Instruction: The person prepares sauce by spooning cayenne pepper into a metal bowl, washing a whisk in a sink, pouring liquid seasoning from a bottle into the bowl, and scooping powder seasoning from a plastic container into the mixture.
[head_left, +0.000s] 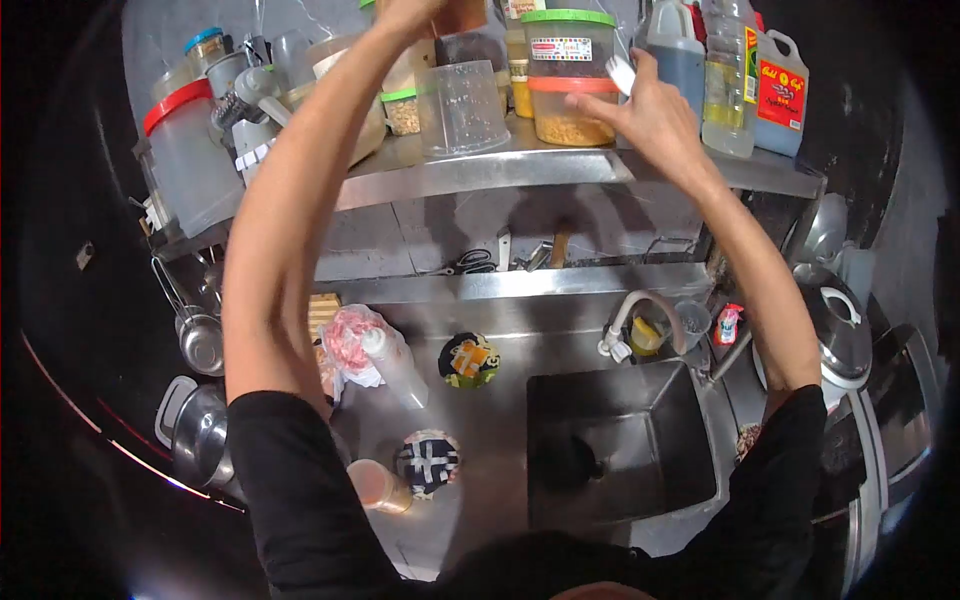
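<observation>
At the top edge of the frame, the left hand (pixel 412 10) is partly cut off beside an orange-brown container (pixel 460 16); how far its fingers are closed, and whether they grip that container, cannot be told. The right hand (pixel 655 112), in the upper right, has hold of a white utensil (pixel 621 74), which crosses the gap between the thumb and the raised forefinger — those two stand well apart, the thumb pointing left in front of the orange-lidded tub (pixel 572 112). A green-lidded tub (pixel 570 50) sits on top of that one, and both stand on the metal shelf (pixel 480 176). To their left on the shelf is a clear cup-like container (pixel 463 108), with a large red-lidded container (pixel 195 155) in the upper left; a jug with a red label (pixel 780 95) stands at the upper right. Below, the metal counter (pixel 490 415) holds a white-capped bottle (pixel 397 368) beside a pink-and-white plastic bag (pixel 350 337), left of centre. Two round patterned pieces, an upper one (pixel 469 360) and a lower one (pixel 429 464), lie near the middle, the lower just beside a tipped cup (pixel 379 486). The sink (pixel 625 440) and its curved faucet (pixel 640 303) are right of centre.
</observation>
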